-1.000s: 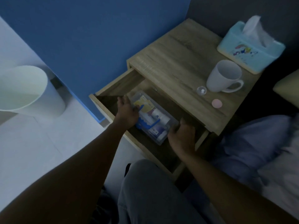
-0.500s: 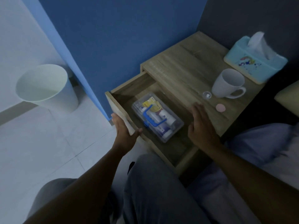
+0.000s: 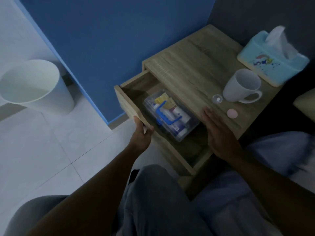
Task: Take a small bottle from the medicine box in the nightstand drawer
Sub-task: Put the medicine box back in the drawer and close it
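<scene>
The wooden nightstand's drawer (image 3: 127,103) stands pulled open. Inside lies a clear plastic medicine box (image 3: 190,126) with a blue handle (image 3: 166,116), its lid on; tubes and small packets show through it. My left hand (image 3: 141,133) grips the drawer's front panel, thumb over the top edge. My right hand (image 3: 216,132) hovers flat with fingers apart over the drawer's right side, at the nightstand's front edge, holding nothing.
On the nightstand top (image 3: 184,68) stand a white mug (image 3: 242,85), a light blue tissue box (image 3: 271,60), a small clear cap (image 3: 217,99) and a pink round lid (image 3: 232,113). A white waste bin (image 3: 34,87) stands on the tiled floor to the left.
Both hands have left the medicine box. The left moved to the drawer front and took hold of it; the right lifted up to the nightstand's edge. The camera shifted.
</scene>
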A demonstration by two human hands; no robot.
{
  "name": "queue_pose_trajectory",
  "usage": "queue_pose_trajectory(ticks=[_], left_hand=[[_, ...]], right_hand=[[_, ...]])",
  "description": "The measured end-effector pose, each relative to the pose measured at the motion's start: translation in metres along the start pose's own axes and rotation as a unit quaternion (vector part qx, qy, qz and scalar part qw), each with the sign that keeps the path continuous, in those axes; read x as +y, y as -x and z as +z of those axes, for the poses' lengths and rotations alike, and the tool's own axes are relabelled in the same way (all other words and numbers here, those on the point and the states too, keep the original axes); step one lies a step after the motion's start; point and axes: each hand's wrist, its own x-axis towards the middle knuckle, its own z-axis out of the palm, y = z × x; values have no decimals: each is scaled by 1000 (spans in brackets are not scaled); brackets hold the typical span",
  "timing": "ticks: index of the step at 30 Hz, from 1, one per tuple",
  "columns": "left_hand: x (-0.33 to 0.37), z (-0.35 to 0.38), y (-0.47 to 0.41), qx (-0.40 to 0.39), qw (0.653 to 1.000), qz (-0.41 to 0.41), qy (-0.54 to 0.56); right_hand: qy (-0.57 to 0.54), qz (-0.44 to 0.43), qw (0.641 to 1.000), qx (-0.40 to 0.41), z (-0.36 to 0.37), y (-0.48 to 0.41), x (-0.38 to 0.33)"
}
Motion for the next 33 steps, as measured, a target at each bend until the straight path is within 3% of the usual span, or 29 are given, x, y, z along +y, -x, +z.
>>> queue_pose_trajectory(ticks=[5, 14, 22, 33], left_hand=[[17, 24, -22, -5, 1000, -1, 16], [47, 64, -59, -12, 999, 6, 35], [67, 90, -78, -9, 999, 44, 15], [71, 93, -90, -17, 999, 29, -41]], right_hand=[[-62, 11, 998, 6, 5, -2, 10], [-75, 20, 997, 27, 9, -3, 9], [-117, 22, 992, 32, 6, -4, 11], [-107, 10, 993, 57, 11, -5, 11]])
